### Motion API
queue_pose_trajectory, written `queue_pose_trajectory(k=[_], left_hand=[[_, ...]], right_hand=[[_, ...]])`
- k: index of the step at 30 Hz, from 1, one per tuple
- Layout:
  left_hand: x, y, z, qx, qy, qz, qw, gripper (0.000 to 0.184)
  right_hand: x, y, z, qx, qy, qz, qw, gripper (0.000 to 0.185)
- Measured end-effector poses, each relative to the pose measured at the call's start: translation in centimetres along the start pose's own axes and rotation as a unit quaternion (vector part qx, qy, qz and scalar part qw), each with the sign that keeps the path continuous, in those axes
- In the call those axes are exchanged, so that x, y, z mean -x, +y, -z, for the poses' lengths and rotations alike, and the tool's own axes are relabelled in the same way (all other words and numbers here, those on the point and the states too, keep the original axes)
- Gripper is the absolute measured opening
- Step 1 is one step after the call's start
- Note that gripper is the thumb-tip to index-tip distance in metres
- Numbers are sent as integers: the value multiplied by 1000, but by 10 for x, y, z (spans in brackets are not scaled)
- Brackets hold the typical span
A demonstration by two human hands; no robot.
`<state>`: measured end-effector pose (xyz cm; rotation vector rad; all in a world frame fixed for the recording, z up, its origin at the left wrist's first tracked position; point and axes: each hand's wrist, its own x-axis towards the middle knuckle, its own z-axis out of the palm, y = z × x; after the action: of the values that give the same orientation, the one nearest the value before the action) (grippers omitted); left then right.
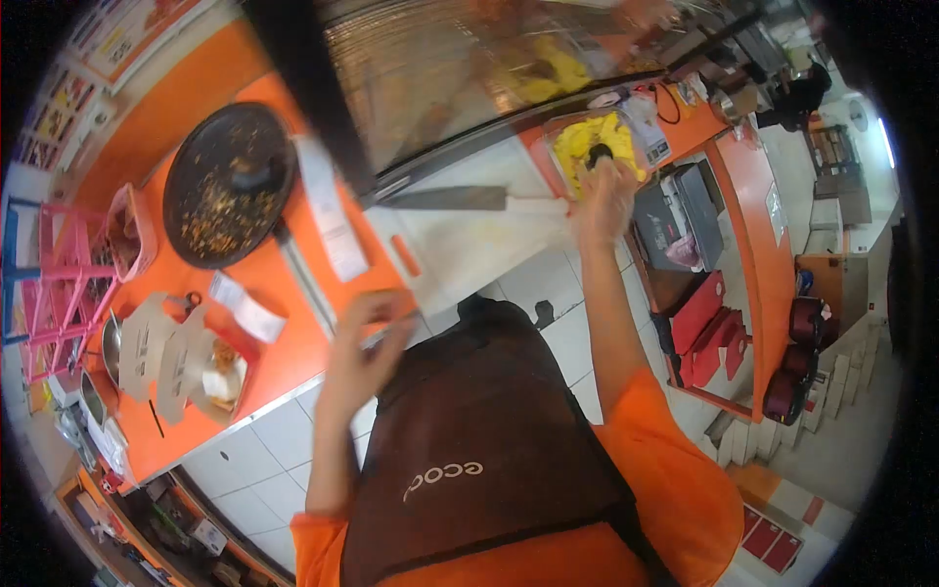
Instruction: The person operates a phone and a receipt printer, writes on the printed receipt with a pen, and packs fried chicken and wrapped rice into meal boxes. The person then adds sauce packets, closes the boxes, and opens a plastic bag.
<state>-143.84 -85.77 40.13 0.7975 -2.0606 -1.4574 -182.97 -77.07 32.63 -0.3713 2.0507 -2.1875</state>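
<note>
My right hand (604, 201), which seems to be in a clear plastic glove, is closed around a utensil with a dark end (600, 154). That end reaches into a clear tray (561, 168) of shredded-looking yellow food (587, 135). Just left of this hand, a large knife (450, 199) with a white handle lies on the white cutting board (465, 259). My left hand (364, 338) hovers by the counter's front edge, fingers curved and apart, with nothing clearly in them. It is slightly blurred.
A round black pan (230, 186) with food bits stands on the orange counter (215, 435). Near it are an opened carton (166, 357) with food, paper slips (333, 210) and a pink basket rack (73, 274). A glass case (440, 78) rises behind the board. Another person (802, 93) stands far right.
</note>
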Motion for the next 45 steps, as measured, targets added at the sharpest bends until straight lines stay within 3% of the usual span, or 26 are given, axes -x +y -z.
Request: queue_pose_trajectory(k=[1,2,4,6,8,9,10,13,16,18,21,23,25,26,28,31,32,35,37,39,43,45], left_hand=[[-34,16,-45,62,-95,4,993,33],[-65,25,-91,122,-171,-11,978,43],[-115,39,-173,147,-233,35,961,52],[-152,44,-237,80,-143,-110,980,62],[-181,44,-277,29,-129,-130,983,65],[-191,43,-293,4,-125,-138,983,67],[-197,48,-306,71,-143,-118,980,67],[-221,59,-339,211,-192,-64,956,68],[-245,59,-364,267,-243,29,932,65],[-266,64,-367,328,-298,148,884,64],[-289,45,-386,470,-288,315,773,63],[-295,44,-389,433,-220,270,832,64],[-318,1,-407,542,-175,236,787,64],[-323,0,-399,543,-205,287,762,64],[-321,-6,-372,535,-263,392,700,64],[-310,-12,-374,527,-149,383,744,79],[-304,-14,-373,523,-110,379,755,84],[-271,38,-348,480,-107,323,809,81],[-246,77,-328,384,-13,319,866,75],[-216,29,-312,347,42,268,898,73],[-163,20,-255,318,105,284,899,74],[-129,14,-228,286,137,283,905,73]], right_hand=[[-31,19,8,23,38,24,999,39],[-54,36,13,147,37,101,983,42],[-88,63,21,319,31,186,929,48],[-105,68,28,351,15,186,918,55],[-113,57,35,309,-12,170,936,63],[-116,61,46,304,-30,236,922,64],[-120,63,56,300,-46,301,904,65],[-136,46,80,379,-40,287,879,64],[-142,14,72,236,35,-1,971,58],[-124,20,78,178,-9,100,979,59],[-99,109,105,296,-134,147,934,55],[-55,57,106,162,-134,129,969,60],[-36,-5,109,137,-215,142,956,57],[-35,-28,111,128,-256,145,947,56],[-75,-53,104,176,-209,192,942,50],[-155,-81,64,163,-127,254,945,44],[-182,-87,45,152,-99,299,937,49],[-239,-105,-5,196,-40,393,898,64],[-262,-110,-19,230,-22,426,875,71],[-280,-100,-25,243,-14,436,866,75],[-309,-99,-8,247,-19,450,858,78],[-328,-93,4,316,43,437,841,82]])
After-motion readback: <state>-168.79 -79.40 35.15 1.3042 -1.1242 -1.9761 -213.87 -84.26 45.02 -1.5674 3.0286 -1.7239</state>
